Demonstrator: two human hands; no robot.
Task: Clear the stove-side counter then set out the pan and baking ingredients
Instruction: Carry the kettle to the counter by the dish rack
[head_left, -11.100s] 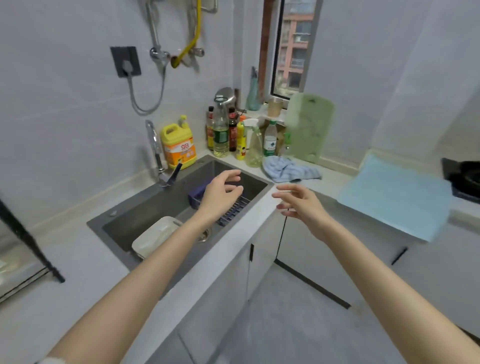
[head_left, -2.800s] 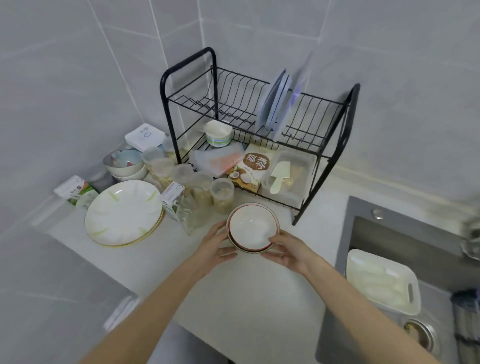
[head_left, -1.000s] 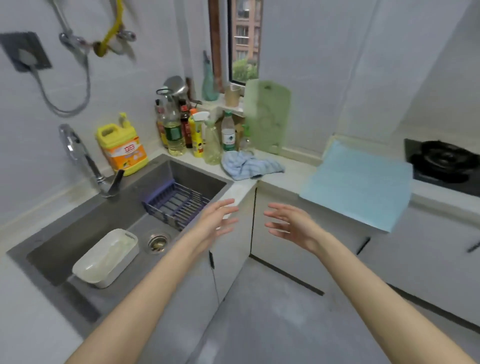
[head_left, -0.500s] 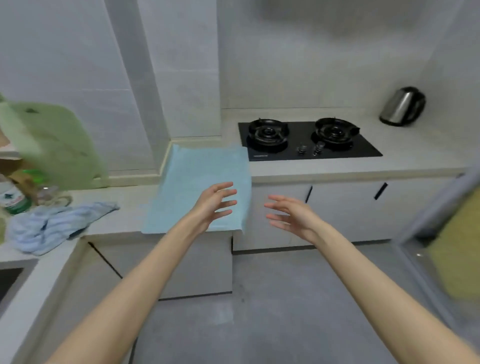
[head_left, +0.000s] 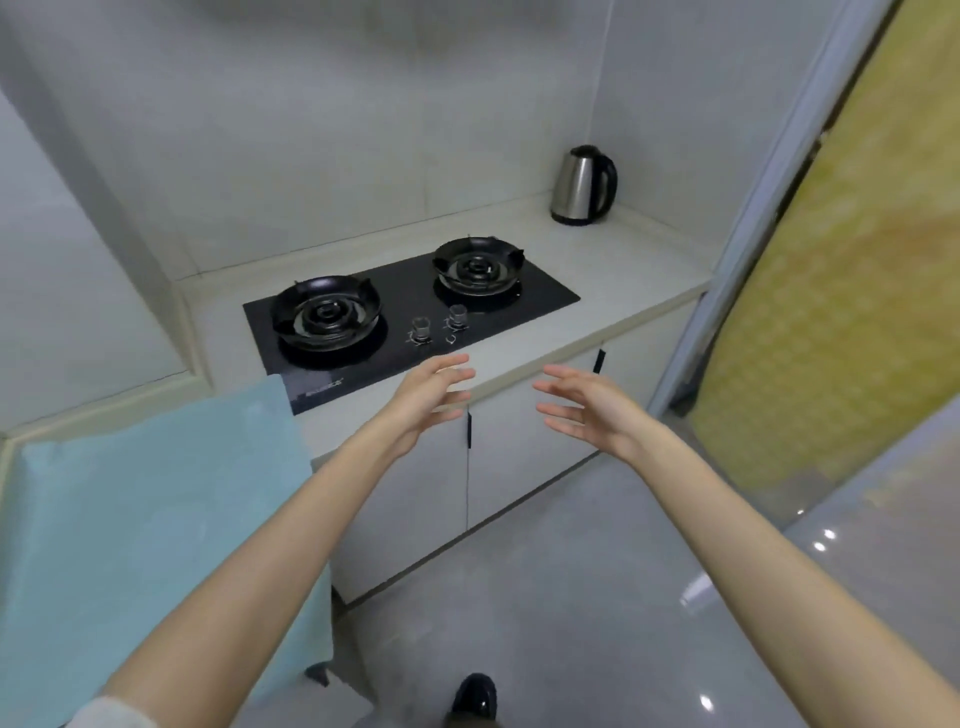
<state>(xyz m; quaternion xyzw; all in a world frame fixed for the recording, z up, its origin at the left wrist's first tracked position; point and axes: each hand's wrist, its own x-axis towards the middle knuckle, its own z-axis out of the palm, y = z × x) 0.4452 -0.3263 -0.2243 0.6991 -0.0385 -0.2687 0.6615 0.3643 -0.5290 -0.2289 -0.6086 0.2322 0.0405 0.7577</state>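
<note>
A black two-burner gas stove (head_left: 410, 306) is set into the pale counter (head_left: 639, 265). A steel electric kettle (head_left: 584, 186) stands in the counter's far right corner beside the stove. A light blue cloth (head_left: 150, 509) covers the counter to the left of the stove and hangs over its front edge. My left hand (head_left: 428, 397) and my right hand (head_left: 587, 408) are held out in the air in front of the cabinet doors, palms facing each other, fingers spread, holding nothing. No pan or baking ingredients are in view.
White cabinet doors (head_left: 519, 457) with black handles run under the counter. A yellow patterned panel (head_left: 831, 291) in a grey frame stands at the right. The grey tiled floor (head_left: 571, 597) lies below, with a dark shoe tip (head_left: 475, 693) at the bottom edge.
The view has swung right from the sink corner to the stove. The kettle is now nearer the middle and the blue cloth has moved to the left. Both hands stay spread and hold nothing.
</note>
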